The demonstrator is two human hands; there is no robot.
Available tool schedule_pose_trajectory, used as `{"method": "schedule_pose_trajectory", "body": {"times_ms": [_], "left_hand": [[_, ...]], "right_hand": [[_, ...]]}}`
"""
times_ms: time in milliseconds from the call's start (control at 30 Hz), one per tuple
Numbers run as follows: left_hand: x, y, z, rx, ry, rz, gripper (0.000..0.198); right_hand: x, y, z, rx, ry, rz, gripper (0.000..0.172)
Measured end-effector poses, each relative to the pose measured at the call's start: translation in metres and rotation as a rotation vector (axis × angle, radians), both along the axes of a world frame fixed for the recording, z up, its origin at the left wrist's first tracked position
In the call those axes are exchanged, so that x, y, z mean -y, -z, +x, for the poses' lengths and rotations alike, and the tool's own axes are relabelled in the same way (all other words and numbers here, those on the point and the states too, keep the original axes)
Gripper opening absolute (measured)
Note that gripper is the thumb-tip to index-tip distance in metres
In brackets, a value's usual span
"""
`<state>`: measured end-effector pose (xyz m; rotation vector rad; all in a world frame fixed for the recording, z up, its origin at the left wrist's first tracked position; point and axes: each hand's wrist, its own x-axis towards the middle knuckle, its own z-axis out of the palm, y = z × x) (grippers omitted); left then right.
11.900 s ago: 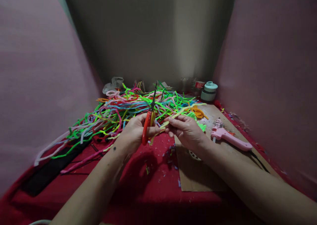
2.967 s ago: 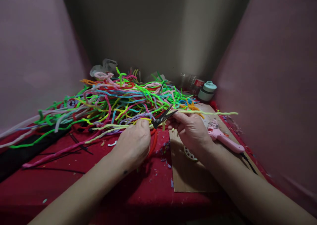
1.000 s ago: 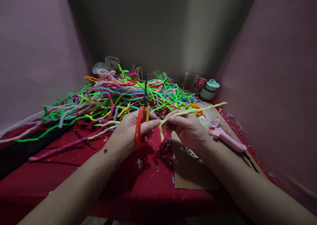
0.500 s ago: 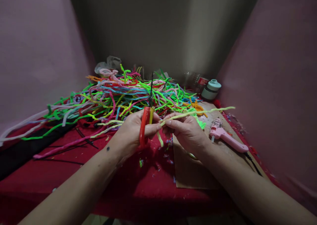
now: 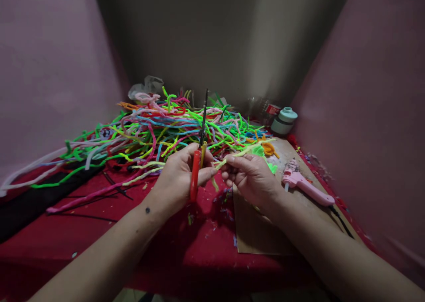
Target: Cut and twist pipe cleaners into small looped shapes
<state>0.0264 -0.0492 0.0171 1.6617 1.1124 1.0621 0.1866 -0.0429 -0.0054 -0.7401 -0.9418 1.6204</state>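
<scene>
Pinching the yellow stem (image 5: 244, 152) with left hand (image 5: 179, 173) and right hand (image 5: 254, 178), fingertips clamped on it above the worktop (image 5: 209, 240) near the board (image 5: 260, 231), I've swung its free end toward the far edge (probably a twist; scissors (image 5: 195, 176) stand in my left). It looks thin, fuzzy, slightly bent.

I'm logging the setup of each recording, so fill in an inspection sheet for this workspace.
Surface: red cloth with scraps; cardboard on the right.
Things in use: pale yellow strand and red-handled scissors, held.
Clutter: heap of multicoloured fuzzy strands; pink glue gun lying on the cardboard; teal jar behind.
Hands: left hand grips the scissors, fingertips at the strand; right hand pinches it.
Cables: black cord from the glue gun, far end not visible.
Surroundings: pinkish side walls, grey wall behind.
</scene>
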Motion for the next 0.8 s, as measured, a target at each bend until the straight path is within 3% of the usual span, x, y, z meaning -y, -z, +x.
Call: {"method": "schedule_pose_trajectory", "body": {"times_ms": [167,333,400,500,800], "left_hand": [[-0.004,0.001,-0.002,-0.151,-0.044,0.050,0.020],[-0.011,0.010,-0.008,-0.622,-0.095,0.328,0.008],[-0.010,0.014,-0.007,-0.805,-0.051,0.379,0.003],[-0.006,0.018,-0.002,-0.990,-0.025,0.405,0.011],[-0.006,0.021,0.001,-1.193,-0.040,0.441,0.015]], "right_hand": [[-0.003,0.000,0.004,0.027,0.018,0.080,0.011],[-0.005,-0.005,0.008,0.135,0.172,0.213,0.014],[-0.005,-0.006,0.009,0.179,0.270,0.245,0.013],[-0.005,-0.007,0.009,0.184,0.358,0.273,0.012],[-0.007,-0.009,0.013,0.081,0.298,0.243,0.007]]}}
